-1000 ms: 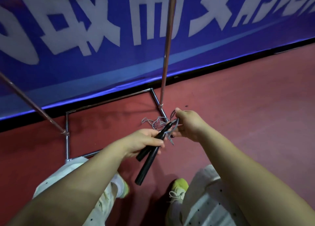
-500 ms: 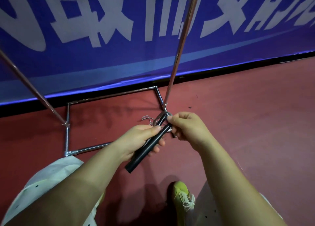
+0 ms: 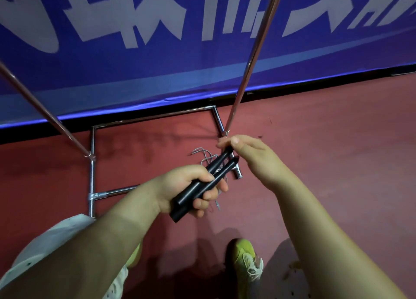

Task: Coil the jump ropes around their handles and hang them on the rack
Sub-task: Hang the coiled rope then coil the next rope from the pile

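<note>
Two black jump rope handles [image 3: 198, 188] lie side by side in my left hand [image 3: 189, 186], which grips them at their lower half. My right hand [image 3: 249, 156] pinches the upper tip of one handle between thumb and fingers. The thin grey rope [image 3: 203, 155] lies in a loose tangle on the red floor just behind the handles. The chrome rack [image 3: 249, 57] stands in front of me: its right upright rises from beside my right hand, its left upright [image 3: 42, 116] slants up to the left.
The rack's base frame [image 3: 92, 174] forms a rectangle on the red floor [image 3: 326, 141]. A blue banner [image 3: 157, 62] with white characters runs along the wall behind it. My yellow-green shoe [image 3: 246, 262] stands below my hands.
My right hand has slid up to the tip of the handles. The two handles have spread slightly and point more upright. The view has shifted a little nearer the rack.
</note>
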Motion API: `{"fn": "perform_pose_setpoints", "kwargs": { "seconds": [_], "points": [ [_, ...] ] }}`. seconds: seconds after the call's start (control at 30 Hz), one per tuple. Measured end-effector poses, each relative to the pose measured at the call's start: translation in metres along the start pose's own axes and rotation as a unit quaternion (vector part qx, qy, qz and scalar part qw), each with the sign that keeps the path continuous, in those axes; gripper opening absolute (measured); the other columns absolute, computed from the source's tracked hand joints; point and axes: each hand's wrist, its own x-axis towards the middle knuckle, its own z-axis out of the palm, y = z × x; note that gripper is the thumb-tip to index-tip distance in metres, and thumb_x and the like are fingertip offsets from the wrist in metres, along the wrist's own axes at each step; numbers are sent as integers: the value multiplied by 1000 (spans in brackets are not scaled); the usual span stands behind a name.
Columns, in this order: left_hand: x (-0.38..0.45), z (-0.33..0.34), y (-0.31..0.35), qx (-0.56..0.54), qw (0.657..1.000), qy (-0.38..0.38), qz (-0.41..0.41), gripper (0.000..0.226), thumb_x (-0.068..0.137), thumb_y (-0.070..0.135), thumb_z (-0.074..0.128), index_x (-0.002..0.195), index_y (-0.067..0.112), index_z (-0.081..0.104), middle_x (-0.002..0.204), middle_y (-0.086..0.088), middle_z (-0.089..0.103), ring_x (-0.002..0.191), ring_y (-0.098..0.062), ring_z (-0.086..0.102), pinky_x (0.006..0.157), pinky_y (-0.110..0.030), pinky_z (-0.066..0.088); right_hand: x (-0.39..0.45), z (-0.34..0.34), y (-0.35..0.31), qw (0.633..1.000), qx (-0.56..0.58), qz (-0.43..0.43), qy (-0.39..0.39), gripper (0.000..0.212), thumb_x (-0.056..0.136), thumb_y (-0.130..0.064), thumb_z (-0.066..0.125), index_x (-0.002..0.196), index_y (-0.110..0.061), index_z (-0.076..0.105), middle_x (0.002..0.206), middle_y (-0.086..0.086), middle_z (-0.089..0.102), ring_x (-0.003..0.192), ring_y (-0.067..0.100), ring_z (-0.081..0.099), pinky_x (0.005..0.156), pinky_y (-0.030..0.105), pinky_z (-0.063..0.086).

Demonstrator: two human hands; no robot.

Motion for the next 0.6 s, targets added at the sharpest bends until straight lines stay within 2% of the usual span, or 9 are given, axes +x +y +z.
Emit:
{"fn": "perform_pose_setpoints", "kwargs": {
  "seconds": [0.07, 0.13, 0.27, 0.33, 0.4, 0.47, 0.5, 0.57, 0.6],
  "points": [
    [1, -2, 2, -20, 999, -31, 11, 45, 56, 30, 63, 93, 6, 59, 61, 0, 53, 44, -11, 50, 51, -25, 48, -1, 0, 1, 1000, -9, 0, -27, 45, 99, -36, 42, 79, 1, 58, 77, 0, 52, 75, 8, 49, 75, 28, 40],
    [0, 0, 4, -29, 999, -42, 19, 43, 57, 26, 64, 95, 5, 60, 67, -4, 61, 52, -15, 60, 54, -28, 54, -2, 1, 2, 999, -50, -5, -9, 49, 93, -47, 37, 68, -5, 42, 69, -2, 37, 65, 9, 36, 65, 32, 30],
    [2, 8, 0, 6, 1000, -21, 19, 33, 73, 21, 60, 102, 5, 60, 82, -10, 69, 74, -25, 69, 64, -37, 57, -2, 11, 2, 998, -51, -14, 37, 52, 96, -51, 37, 59, -15, 38, 54, 0, 41, 52, 10, 40, 53, 26, 31],
    [5, 15, -3, 16, 1000, 7, 11, 29, 77, 24, 59, 101, 8, 60, 79, -8, 68, 71, -24, 69, 65, -37, 56, -4, 17, 0, 996, -84, -17, 31, 52, 96, -52, 41, 56, -19, 36, 51, -7, 36, 47, 7, 34, 49, 23, 27],
    [8, 18, -5, 30, 999, 32, 7, 25, 76, 25, 58, 95, 9, 61, 73, -5, 67, 66, -20, 68, 62, -35, 57, -6, 21, 2, 992, -124, -19, 3, 50, 98, -45, 42, 55, -22, 32, 46, -13, 31, 46, 4, 27, 47, 19, 23],
    [9, 19, -5, 34, 999, 34, 2, 23, 76, 25, 58, 91, 9, 63, 73, -5, 68, 65, -19, 67, 61, -33, 57, -7, 21, 5, 991, -131, -25, -10, 48, 99, -43, 41, 56, -22, 32, 45, -13, 30, 46, 4, 27, 47, 19, 25],
    [8, 19, -5, 35, 999, 31, 0, 22, 76, 25, 59, 91, 9, 64, 74, -6, 69, 66, -19, 68, 62, -32, 57, -7, 20, 5, 992, -125, -30, -13, 48, 98, -47, 40, 57, -22, 33, 47, -14, 30, 48, 4, 27, 48, 19, 25],
    [7, 18, -3, 38, 999, 30, 5, 17, 78, 19, 63, 91, 9, 64, 76, -7, 70, 66, -19, 68, 61, -32, 57, -8, 16, 8, 995, -91, -37, -33, 51, 95, -58, 37, 64, -18, 45, 54, -16, 38, 52, 2, 32, 52, 17, 28],
    [6, 18, -1, 32, 999, 34, 9, 15, 78, 15, 66, 91, 8, 63, 75, -7, 70, 64, -18, 68, 60, -31, 57, -9, 15, 9, 997, -58, -31, -50, 50, 93, -58, 34, 73, -16, 53, 57, -18, 44, 54, 1, 36, 54, 15, 31]
  ]
}}
